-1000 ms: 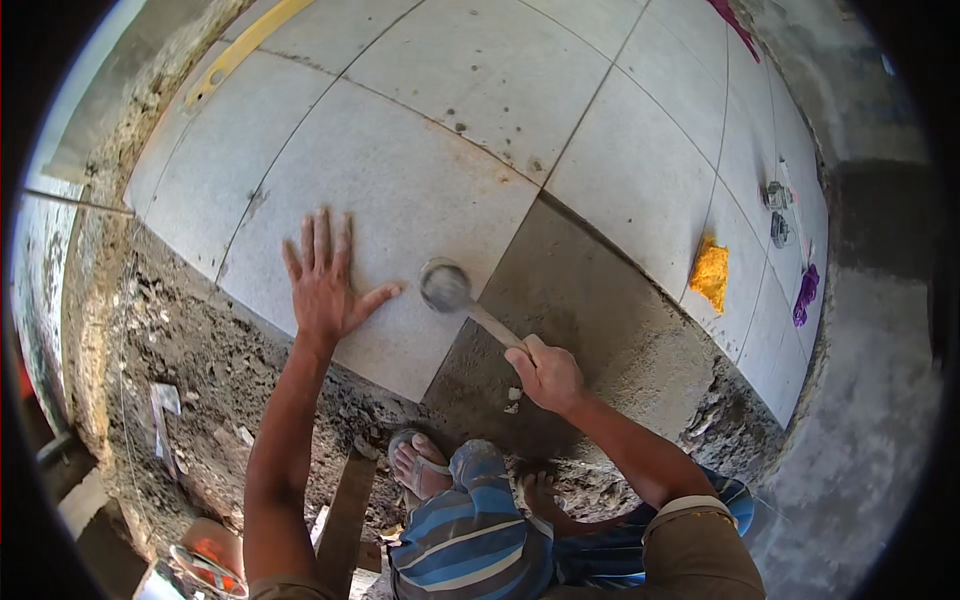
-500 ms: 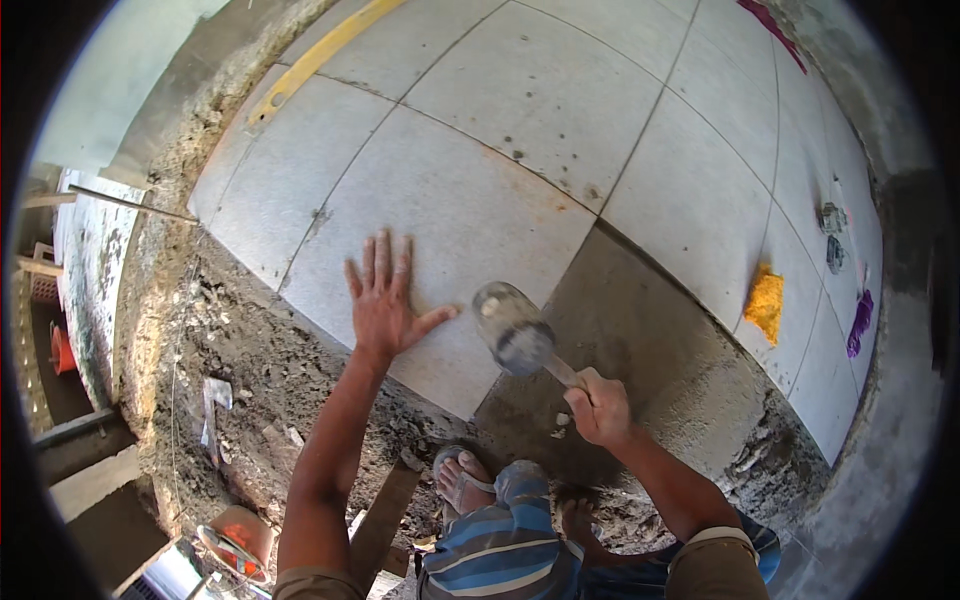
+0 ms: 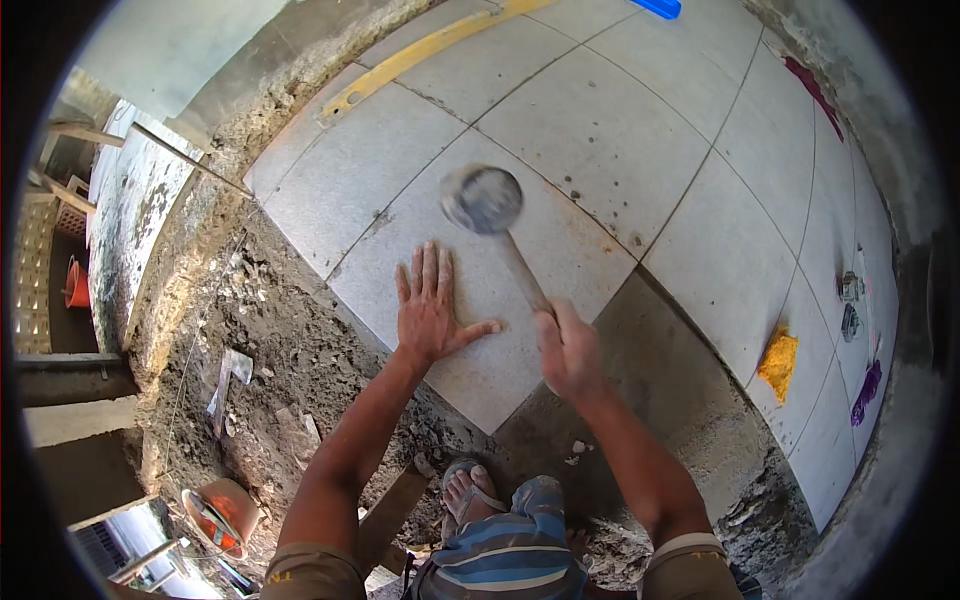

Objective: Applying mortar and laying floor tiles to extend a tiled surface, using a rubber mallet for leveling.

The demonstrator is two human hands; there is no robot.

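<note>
Mallet: swung from near the tile's right edge to above its far half, past the left hand's tips; blurred, so contact cannot be told.
Meaning: the mallet work seems to have shifted across the tile, which looks unmoved.
Right hand: fingers clamped round the mallet's handle, above the tile's right edge.
Left hand: still flat on the tile, fingers a little apart, thumb spread wide.
Tile: beneath both mallet and left hand, bordered on the right by grey mortar.
In the way: the left hand, near the mallet's head; crumbs on the mortar; a foot and board close to the tile's near corner.
Around: yellow bar at far left, orange sponge and purple cloth at right, bucket at lower left.
New in view: a blue thing at the top edge.
</note>
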